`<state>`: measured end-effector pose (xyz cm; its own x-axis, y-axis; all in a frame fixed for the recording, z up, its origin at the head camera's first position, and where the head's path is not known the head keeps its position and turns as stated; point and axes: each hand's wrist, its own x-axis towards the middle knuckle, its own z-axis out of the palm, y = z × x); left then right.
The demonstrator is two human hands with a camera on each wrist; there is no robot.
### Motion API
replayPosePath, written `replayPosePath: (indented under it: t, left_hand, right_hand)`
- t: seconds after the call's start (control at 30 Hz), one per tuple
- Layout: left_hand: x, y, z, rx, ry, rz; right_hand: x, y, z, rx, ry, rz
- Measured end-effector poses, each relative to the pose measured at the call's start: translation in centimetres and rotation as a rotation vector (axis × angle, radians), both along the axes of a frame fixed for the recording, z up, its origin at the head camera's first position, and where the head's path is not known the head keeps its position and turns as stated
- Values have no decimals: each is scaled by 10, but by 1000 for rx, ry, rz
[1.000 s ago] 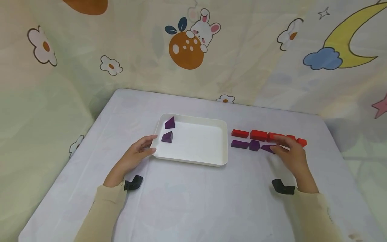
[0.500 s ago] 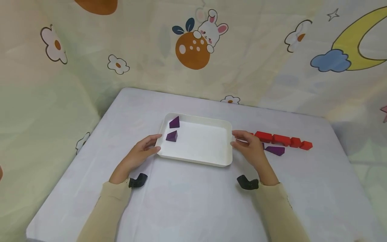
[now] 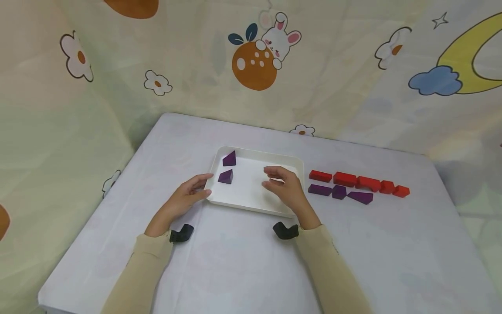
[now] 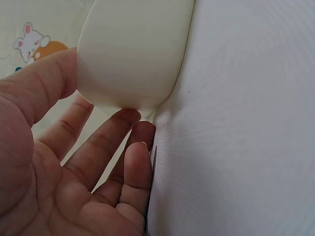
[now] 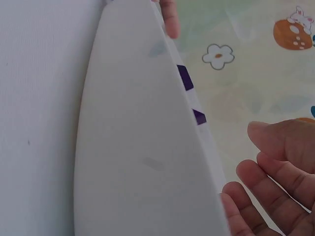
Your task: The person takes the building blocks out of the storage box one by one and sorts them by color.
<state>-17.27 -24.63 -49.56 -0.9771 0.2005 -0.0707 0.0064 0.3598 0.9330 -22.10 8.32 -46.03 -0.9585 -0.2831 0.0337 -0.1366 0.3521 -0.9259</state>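
Note:
The left hand (image 3: 181, 198) holds the left end of a shallow white tray (image 3: 251, 208), thumb and fingers at the rim. In the left wrist view the thumb (image 4: 49, 78) reaches over the rim, while other fingers lie against the pale outer wall. Over the tray's right half hovers the right hand (image 3: 286, 185), its loosely bent fingers apart with nothing between them. Two purple wedge-shaped blocks, an upper block (image 3: 229, 158) and a lower block (image 3: 225, 176), sit inside at the left. The right wrist view shows these blocks partly behind the tray's wall.
Right of the tray runs a row of several red blocks (image 3: 345, 179). In front of it lie three purple blocks: a long block (image 3: 319, 189), a chunky block (image 3: 339, 192) and a tapered block (image 3: 361, 197). A printed curtain (image 3: 188, 87) hangs behind the white-covered table (image 3: 235, 261).
The right hand has moved left from the tapered purple block, past the tray's right edge, to above the tray. The left hand stays at the tray. The head view has shifted slightly.

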Motion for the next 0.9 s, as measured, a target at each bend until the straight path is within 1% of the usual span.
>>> replayPosePath:
  t: [0.23,0.43,0.67,0.8,0.9]
  left_hand:
    - [-1,1,-1,-6,-7,1]
    - [-3,2,-3,10,-3,-5]
    - [-2,1,-1,2,-15,-1]
    - [-3,1,-1,-2,-8,-6]
    - [-3,1,0,-3,-4,-8]
  right_hand:
    - [-4,-33,-10,-62,-36,48]
    - [-6,-56,-12,-95,-58,56]
    - [-14,-78,-15,-64,-89,53]
    - [-19,-90,-17,-21,-115,41]
    - [-20,-98,-17,25,-106,20]
